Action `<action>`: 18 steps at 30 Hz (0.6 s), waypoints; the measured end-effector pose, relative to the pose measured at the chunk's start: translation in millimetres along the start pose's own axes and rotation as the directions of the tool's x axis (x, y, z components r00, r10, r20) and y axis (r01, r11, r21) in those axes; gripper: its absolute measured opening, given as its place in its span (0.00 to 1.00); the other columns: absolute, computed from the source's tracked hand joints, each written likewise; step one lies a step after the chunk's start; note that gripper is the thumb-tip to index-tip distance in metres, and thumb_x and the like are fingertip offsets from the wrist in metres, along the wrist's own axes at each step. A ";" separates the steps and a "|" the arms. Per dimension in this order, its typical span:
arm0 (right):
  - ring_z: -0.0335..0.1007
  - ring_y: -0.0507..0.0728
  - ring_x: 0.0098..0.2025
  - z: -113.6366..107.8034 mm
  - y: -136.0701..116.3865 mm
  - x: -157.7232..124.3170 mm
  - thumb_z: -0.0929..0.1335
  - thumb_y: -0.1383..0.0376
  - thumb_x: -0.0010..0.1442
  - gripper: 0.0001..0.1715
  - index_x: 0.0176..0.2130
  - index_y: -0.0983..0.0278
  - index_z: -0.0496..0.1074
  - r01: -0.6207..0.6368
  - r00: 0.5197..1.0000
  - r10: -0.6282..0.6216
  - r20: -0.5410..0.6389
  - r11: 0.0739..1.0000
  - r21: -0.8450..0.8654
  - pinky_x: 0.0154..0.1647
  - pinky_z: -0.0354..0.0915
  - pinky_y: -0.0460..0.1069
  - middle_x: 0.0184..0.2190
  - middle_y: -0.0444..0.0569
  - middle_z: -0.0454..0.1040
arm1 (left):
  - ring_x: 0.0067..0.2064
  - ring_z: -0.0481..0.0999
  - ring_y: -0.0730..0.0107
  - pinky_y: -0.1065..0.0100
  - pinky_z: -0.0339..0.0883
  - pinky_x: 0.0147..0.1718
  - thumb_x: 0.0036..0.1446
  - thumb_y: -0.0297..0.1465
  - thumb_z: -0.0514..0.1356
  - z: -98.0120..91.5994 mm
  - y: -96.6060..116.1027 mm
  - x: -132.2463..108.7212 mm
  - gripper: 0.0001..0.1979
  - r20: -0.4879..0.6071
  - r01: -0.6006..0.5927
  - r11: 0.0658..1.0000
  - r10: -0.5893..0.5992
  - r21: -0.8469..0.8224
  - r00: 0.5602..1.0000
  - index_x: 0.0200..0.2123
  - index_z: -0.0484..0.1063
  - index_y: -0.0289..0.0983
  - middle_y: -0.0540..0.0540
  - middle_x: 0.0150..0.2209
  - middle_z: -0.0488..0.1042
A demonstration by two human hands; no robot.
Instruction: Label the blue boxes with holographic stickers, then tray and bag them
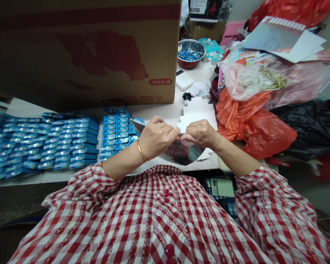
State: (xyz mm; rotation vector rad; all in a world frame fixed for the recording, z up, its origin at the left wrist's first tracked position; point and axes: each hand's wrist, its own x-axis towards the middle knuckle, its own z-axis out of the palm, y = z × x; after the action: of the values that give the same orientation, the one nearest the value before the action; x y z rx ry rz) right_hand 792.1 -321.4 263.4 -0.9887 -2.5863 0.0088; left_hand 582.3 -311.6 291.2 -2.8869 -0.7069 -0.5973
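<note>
Just above the table's front edge, both hands grip a shiny, mirror-like sheet (188,156) whose near side reflects the checked shirt. My left hand (158,135), with a gold bangle at its wrist, has its fingers curled over the sheet's upper edge. Close beside it, my right hand (202,132) pinches the same edge between thumb and bent fingers. One corner of the sheet sticks out left of my left hand. Behind my right hand lie white cut-out card sheets (199,110) with stepped edges, partly hidden by the hands.
Stacked rows of small blue boxes (84,143) fill the left of the table (151,110). A tall cardboard carton (121,47) stands behind them. At the back, a metal bowl (191,55) contains small blue pieces. Red plastic bags (253,124) and holographic sheets (275,36) crowd the right.
</note>
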 end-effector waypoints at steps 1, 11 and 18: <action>0.58 0.50 0.22 -2.6 -0.4 -2.8 0.52 0.44 0.63 0.37 0.21 0.65 0.70 -0.018 1.000 0.018 -0.004 1.000 -0.023 0.27 0.49 0.47 0.17 0.45 0.66 | 0.26 0.71 0.72 0.63 0.56 0.38 0.64 0.37 0.47 2.6 -0.2 1.8 0.18 0.009 -0.013 1.000 0.013 -0.009 1.000 0.32 0.72 0.36 0.47 0.23 0.75; 0.63 0.57 0.41 -12.8 12.6 -48.1 0.60 0.41 0.57 0.31 0.46 0.61 0.71 -0.158 0.964 0.082 -0.255 0.943 -0.292 0.43 0.53 0.52 0.36 0.50 0.73 | 0.22 0.65 0.75 0.65 0.56 0.35 0.64 0.39 0.48 13.6 -11.7 -0.1 0.21 -0.023 0.034 0.978 -0.040 -0.207 0.999 0.25 0.72 0.36 0.50 0.21 0.74; 0.55 0.53 0.26 -7.5 19.5 -37.9 0.57 0.40 0.57 0.33 0.24 0.63 0.68 -0.118 0.971 0.048 -0.232 0.948 -0.296 0.31 0.48 0.50 0.19 0.45 0.62 | 0.23 0.66 0.75 0.65 0.57 0.36 0.63 0.39 0.48 17.9 -8.0 -0.1 0.20 -0.032 0.036 0.972 -0.044 -0.231 0.998 0.25 0.73 0.37 0.50 0.20 0.73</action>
State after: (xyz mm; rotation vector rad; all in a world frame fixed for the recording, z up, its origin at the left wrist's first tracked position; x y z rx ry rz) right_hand 833.2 -332.1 254.9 -1.1345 -2.3804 -0.4718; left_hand 584.8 -301.0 274.8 -3.0689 -0.7379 -0.7855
